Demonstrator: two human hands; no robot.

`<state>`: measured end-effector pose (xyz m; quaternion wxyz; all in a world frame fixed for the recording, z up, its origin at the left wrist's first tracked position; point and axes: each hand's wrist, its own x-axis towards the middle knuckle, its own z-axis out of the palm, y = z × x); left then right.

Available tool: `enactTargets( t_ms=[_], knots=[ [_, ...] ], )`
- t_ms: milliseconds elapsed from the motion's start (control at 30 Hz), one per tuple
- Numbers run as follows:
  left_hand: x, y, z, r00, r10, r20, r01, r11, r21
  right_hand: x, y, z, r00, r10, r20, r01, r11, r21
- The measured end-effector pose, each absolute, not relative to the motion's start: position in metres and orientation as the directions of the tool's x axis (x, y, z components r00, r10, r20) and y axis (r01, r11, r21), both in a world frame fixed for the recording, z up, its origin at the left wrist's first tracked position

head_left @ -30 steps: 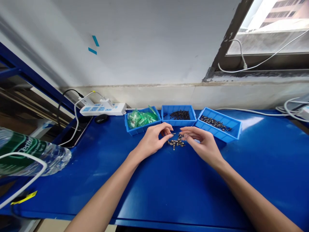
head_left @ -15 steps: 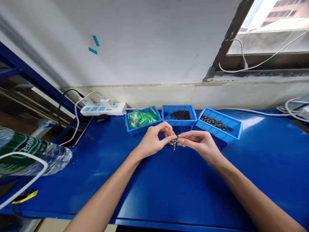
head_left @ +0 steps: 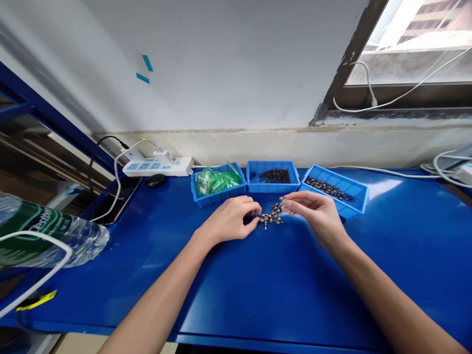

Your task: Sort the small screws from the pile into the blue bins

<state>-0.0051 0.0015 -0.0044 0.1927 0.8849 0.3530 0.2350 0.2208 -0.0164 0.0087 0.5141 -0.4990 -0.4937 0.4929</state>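
Note:
A small heap of metal screws (head_left: 272, 216) lies on the blue table between my hands. My left hand (head_left: 234, 219) rests at the heap's left side, thumb and fingertips closed together at its edge; what sits between them is too small to make out. Just above the heap's right side, my right hand (head_left: 313, 209) pinches a small screw (head_left: 281, 199) between thumb and fingers.
Behind my hands stand three blue bins: one with green plastic packets (head_left: 217, 182), one with black screws (head_left: 276, 175), one with metal screws (head_left: 328, 189). A power strip (head_left: 177, 166), black mouse (head_left: 155, 181) and water bottle (head_left: 81, 241) are leftward.
My hands have moved apart from where their fingertips met over the heap. The left went slightly left and down, the right slightly right and up with a screw. More of the heap shows.

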Motion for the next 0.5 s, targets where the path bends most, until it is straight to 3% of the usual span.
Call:
enactTargets(
  t_ms=[267, 500],
  knots=[
    [-0.007, 0.005, -0.006, 0.644, 0.720, 0.259, 0.544, -0.669, 0.507, 0.239, -0.009, 0.011, 0.532, 0.840, 0.109, -0.048, 0.158, -0.986],
    [-0.008, 0.009, -0.011, 0.596, 0.748, 0.291, 0.569, -0.650, 0.504, 0.240, -0.011, 0.014, 0.545, 0.826, 0.147, -0.007, 0.180, -0.984]
  ],
)
